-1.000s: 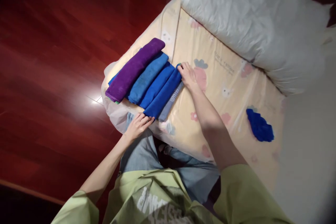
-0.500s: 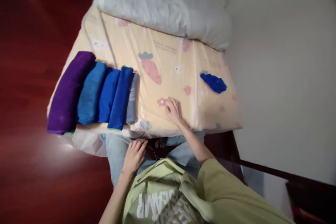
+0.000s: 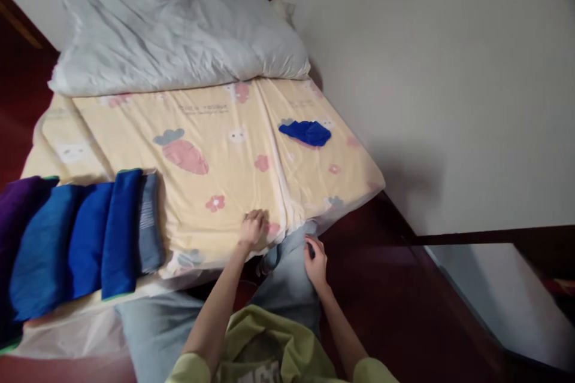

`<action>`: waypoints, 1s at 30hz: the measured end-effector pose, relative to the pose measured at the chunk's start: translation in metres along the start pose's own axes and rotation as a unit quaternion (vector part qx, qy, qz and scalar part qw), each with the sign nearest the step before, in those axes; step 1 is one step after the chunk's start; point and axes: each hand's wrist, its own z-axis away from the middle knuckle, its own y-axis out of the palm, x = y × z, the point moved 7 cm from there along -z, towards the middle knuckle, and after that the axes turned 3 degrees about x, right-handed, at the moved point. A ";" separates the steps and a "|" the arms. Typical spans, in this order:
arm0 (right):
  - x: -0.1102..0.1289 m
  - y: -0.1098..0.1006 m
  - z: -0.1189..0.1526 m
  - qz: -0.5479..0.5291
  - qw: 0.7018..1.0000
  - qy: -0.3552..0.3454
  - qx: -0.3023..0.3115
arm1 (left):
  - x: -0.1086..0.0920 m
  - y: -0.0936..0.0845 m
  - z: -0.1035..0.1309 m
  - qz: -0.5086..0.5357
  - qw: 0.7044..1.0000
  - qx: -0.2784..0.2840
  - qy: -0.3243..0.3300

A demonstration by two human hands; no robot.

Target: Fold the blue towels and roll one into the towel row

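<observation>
My left hand (image 3: 254, 228) rests on the front edge of a yellow sheet (image 3: 242, 182) printed with carrots and flowers. Its fingers are curled in, and nothing shows in them. Beside my right knee is my right hand (image 3: 317, 262), fingers bent towards the thumb around a small dark patch that I cannot make out. A crumpled blue cloth (image 3: 308, 133) lies on the sheet's right part, apart from both hands. On the left, folded cloths lie side by side: purple (image 3: 13, 215), lighter blue (image 3: 42, 251), two deep blue (image 3: 92, 239) and grey (image 3: 150, 224).
A large pale pillow (image 3: 179, 30) lies across the far end of the bed. The pale wall (image 3: 431, 84) rises to the right. Dark red floor (image 3: 377, 287) shows below, with a white panel (image 3: 498, 293) at lower right. My jeans (image 3: 157, 323) are against the bed's front edge.
The view has swung right. My right hand has drawn back from the sheet to beside my knee. My left hand has moved from my lap onto the sheet's edge. The cloths look unmoved.
</observation>
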 end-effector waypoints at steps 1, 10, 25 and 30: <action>-0.002 0.001 -0.006 -0.011 1.000 0.010 -0.004 | 0.009 0.006 -0.012 0.001 1.000 -0.012 -0.028; -0.033 0.034 -0.179 -0.243 0.963 0.115 -0.034 | 0.022 0.028 -0.020 -0.066 0.987 -0.144 0.029; -0.103 0.149 -0.458 -0.445 0.816 0.359 -0.079 | 0.010 0.031 -0.012 -0.079 0.980 -0.173 0.065; -0.103 0.133 -0.445 -0.428 0.846 0.315 -0.048 | 0.008 0.031 -0.012 -0.075 0.980 -0.173 0.059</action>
